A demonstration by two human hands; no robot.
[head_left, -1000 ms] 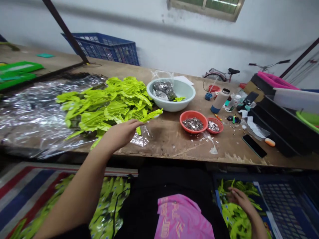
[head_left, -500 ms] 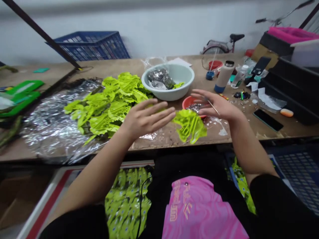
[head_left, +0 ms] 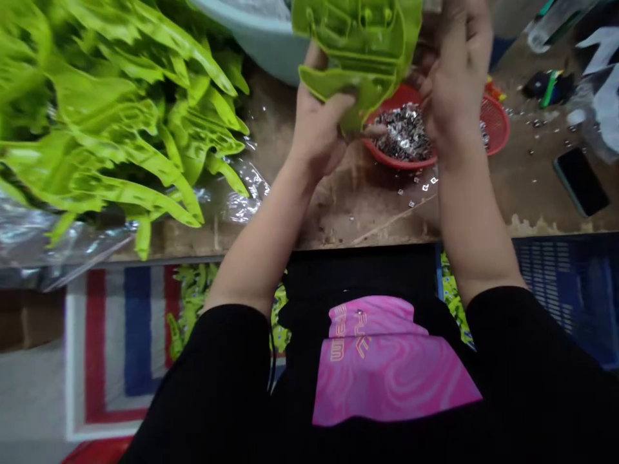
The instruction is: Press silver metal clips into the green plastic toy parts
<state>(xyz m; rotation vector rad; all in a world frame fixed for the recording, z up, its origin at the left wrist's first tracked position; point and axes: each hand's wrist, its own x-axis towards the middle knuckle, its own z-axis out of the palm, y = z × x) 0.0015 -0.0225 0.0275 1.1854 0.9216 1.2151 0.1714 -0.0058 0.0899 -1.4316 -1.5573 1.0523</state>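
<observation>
Just right of a heaped pile of lime-green moulded plastic parts (head_left: 97, 122), a left hand (head_left: 316, 122) grips one matching part (head_left: 358, 58) above a red bowl of metal bits (head_left: 403, 132), a curled right hand (head_left: 457, 77) closing on its far edge.

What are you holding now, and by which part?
A lime-green plastic piece: the left hand pinches its lower edge; the right hand is at its right edge, the grip hidden.

The pink panel (head_left: 391, 380) of a black T-shirt (head_left: 372, 270) is showing upside-down orange lettering (head_left: 351, 334) at lower middle, apparently reading "FULL" — a second word beside it is too blurred to read.
</observation>
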